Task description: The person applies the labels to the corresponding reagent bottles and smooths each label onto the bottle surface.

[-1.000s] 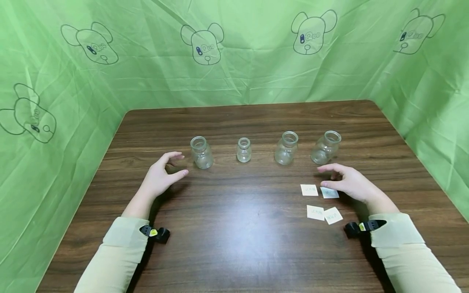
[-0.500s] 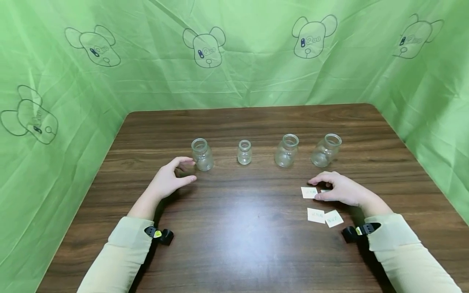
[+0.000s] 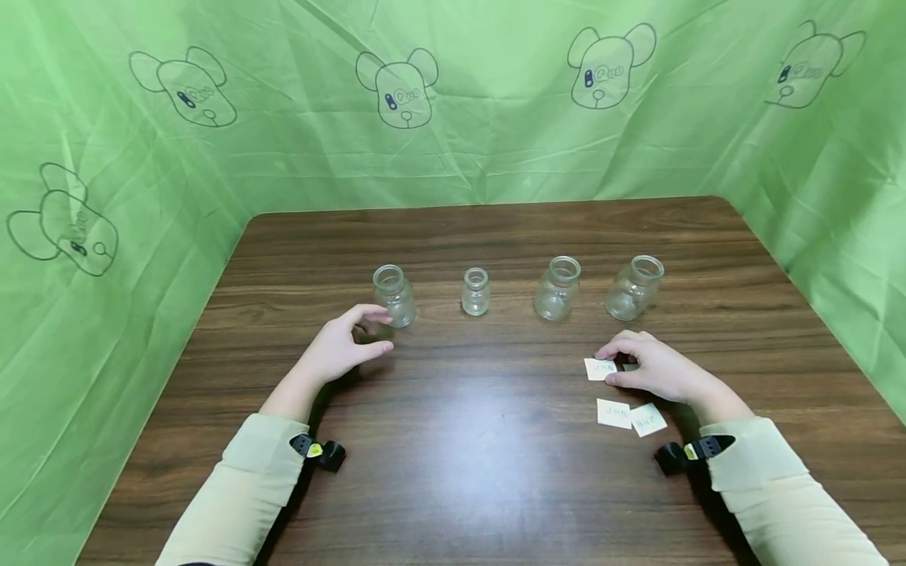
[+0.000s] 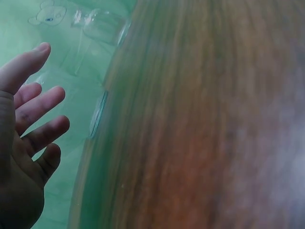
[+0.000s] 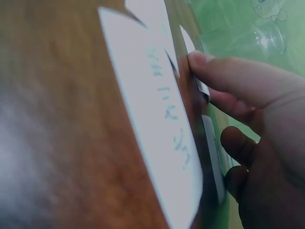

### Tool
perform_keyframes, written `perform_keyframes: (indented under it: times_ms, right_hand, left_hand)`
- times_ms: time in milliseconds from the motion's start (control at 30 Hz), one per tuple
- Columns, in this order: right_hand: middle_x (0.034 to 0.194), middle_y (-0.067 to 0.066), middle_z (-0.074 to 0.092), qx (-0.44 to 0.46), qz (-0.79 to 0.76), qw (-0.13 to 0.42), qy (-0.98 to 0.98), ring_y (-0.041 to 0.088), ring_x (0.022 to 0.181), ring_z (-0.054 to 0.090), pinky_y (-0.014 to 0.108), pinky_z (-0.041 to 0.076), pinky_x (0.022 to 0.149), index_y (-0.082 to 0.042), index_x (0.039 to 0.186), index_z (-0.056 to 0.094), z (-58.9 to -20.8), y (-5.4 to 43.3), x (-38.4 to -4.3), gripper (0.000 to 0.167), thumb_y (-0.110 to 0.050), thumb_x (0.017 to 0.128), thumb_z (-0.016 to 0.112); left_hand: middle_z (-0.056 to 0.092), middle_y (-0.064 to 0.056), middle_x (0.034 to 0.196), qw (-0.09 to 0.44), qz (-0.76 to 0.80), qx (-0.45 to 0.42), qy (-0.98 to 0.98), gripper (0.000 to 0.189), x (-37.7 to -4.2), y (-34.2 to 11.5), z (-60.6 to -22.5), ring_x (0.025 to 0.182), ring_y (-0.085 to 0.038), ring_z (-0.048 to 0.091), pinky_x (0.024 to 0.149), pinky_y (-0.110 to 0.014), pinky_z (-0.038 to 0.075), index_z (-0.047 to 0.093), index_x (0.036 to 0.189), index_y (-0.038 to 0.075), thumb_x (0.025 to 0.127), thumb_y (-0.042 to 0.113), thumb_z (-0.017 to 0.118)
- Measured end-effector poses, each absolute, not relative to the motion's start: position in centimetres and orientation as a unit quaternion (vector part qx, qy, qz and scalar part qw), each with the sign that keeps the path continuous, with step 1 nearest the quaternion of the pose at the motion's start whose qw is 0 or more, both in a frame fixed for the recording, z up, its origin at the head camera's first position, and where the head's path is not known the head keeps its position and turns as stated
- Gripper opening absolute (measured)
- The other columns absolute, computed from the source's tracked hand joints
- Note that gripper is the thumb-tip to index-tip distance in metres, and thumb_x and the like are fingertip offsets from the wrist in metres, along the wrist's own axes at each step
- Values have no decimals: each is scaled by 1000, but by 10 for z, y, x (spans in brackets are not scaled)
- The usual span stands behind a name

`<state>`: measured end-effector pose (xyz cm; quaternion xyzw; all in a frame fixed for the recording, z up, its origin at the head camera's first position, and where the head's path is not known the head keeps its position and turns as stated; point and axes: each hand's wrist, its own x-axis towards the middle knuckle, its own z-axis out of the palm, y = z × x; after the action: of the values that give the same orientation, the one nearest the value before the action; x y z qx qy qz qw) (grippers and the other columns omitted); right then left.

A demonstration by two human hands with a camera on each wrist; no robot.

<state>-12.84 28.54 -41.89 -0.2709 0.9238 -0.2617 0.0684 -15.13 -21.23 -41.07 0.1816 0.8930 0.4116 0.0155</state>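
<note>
My left hand (image 3: pixel 343 346), fingers spread and thumb apart, is beside the leftmost clear glass jar (image 3: pixel 400 295), its fingertips overlapping the jar's lower side in the head view. That hand (image 4: pixel 28 129) has nothing between its fingers in the left wrist view. With thumb and index finger my right hand (image 3: pixel 658 369) pinches a small white paper slip (image 3: pixel 598 369) by its edges, at the table. Another slip (image 5: pixel 213 157) lies under that hand, mostly hidden in the head view. Two more slips with faint green writing, one left (image 3: pixel 613 413) and one tilted (image 3: pixel 648 420), lie nearer the person.
A smaller glass jar (image 3: pixel 475 293) and two larger jars, one (image 3: pixel 556 292) right of centre and one (image 3: pixel 632 292) at the right, stand in a row with the leftmost jar on the brown wooden table (image 3: pixel 453 487). A green curtain (image 3: pixel 481 157) surrounds the table's back and sides.
My right hand has moved left from the right slip to the one beside it and now pinches that one. My left hand has moved right, closer to the leftmost jar.
</note>
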Motion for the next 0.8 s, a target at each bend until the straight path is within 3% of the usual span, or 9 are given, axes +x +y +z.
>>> perform_keyframes:
  times_ms: [300, 533, 800]
  right_hand:
    - [101, -7, 60, -244, -279, 70, 926, 17, 98, 49, 36, 38, 82, -18, 104, 68, -414, 281, -128, 22, -23, 82, 72]
    - [100, -8, 60, -235, -301, 62, 922, 11, 85, 48, 26, 39, 73, -18, 106, 68, -406, 273, -133, 24, -23, 83, 72]
    - [96, -9, 58, -241, -321, 50, 915, 12, 78, 46, 24, 37, 68, -20, 108, 66, -395, 250, -141, 25, -25, 84, 71]
  left_hand:
    - [63, 5, 118, 38, 413, 205, 887, 50, -148, -206, -408, 99, -20, 57, 82, -40, 45, 54, 124, 13, 81, 27, 75]
    - [62, 6, 118, 57, 412, 221, 882, 46, -146, -197, -405, 102, -22, 57, 87, -41, 43, 56, 122, 15, 81, 26, 74]
    - [63, 7, 118, 65, 412, 245, 875, 45, -149, -181, -405, 102, -18, 57, 89, -40, 42, 55, 124, 15, 83, 24, 72]
